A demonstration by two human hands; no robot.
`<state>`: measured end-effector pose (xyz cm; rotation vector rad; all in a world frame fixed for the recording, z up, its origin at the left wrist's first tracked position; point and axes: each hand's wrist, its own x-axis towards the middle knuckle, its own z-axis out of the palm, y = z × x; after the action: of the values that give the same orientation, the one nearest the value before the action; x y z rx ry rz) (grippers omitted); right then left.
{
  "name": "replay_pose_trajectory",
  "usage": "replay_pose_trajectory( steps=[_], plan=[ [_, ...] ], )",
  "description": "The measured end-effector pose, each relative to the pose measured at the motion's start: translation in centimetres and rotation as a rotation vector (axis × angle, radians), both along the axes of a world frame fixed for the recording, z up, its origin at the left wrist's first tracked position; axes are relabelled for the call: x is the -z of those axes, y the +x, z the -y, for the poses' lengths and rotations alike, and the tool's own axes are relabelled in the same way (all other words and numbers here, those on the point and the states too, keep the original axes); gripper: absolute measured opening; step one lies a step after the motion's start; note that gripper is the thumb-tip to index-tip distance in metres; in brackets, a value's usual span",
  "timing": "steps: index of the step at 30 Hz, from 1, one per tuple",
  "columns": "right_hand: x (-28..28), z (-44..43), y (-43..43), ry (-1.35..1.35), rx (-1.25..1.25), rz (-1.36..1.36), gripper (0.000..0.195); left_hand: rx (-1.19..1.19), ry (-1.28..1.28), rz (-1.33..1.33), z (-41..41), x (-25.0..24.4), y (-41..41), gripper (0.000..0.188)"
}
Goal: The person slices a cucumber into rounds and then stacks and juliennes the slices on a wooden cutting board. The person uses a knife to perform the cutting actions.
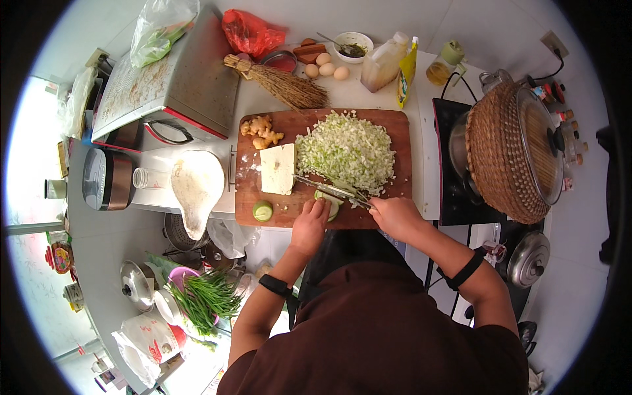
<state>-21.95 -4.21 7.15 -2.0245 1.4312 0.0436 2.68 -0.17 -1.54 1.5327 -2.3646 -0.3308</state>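
Note:
My right hand (393,215) grips a kitchen knife (326,187) by its handle, the blade pointing left over a wooden cutting board (395,128). Under the fingertips of my left hand (311,219) lie pale green slices of a vegetable, perhaps zucchini (334,210), close against the blade. A large heap of finely chopped pale green vegetable (348,150) covers the board's upper right. To its left sits a white block of tofu (277,170), with ginger root (261,131) above it. A green vegetable end piece (262,211) rests at the lower left.
Behind the board are a straw hand broom (281,81), several eggs (326,69), a bowl with a spoon (353,47) and a plastic jug (385,61). A flour-dusted scoop (197,182) stands left. On the right, a woven-sided steamer (508,153) sits on a black cooktop (452,197).

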Motion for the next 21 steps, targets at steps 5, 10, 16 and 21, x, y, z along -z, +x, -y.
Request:
replay_pose_trajectory(
  steps=[5, 10, 16, 21],
  plan=[
    [-0.4, -0.6, -0.5, 0.014, -0.032, -0.016, 0.019, 0.004, 0.004, 0.049, 0.1, 0.1, -0.4, 0.042],
    [-0.4, -0.5, -0.1, 0.033, -0.075, -0.065, 0.017, 0.013, 0.005, 0.068, 0.1, 0.7, -0.3, 0.042],
    [3.4, -0.4, 1.6, 0.011, -0.031, -0.054, 0.018, -0.010, -0.003, 0.084, 0.0, 0.8, -0.5, 0.039],
    [3.1, 0.0, 0.7, -0.009, 0.051, 0.009, 0.020, -0.035, -0.007, 0.027, -0.1, 0.1, -0.6, 0.040]
  ],
)
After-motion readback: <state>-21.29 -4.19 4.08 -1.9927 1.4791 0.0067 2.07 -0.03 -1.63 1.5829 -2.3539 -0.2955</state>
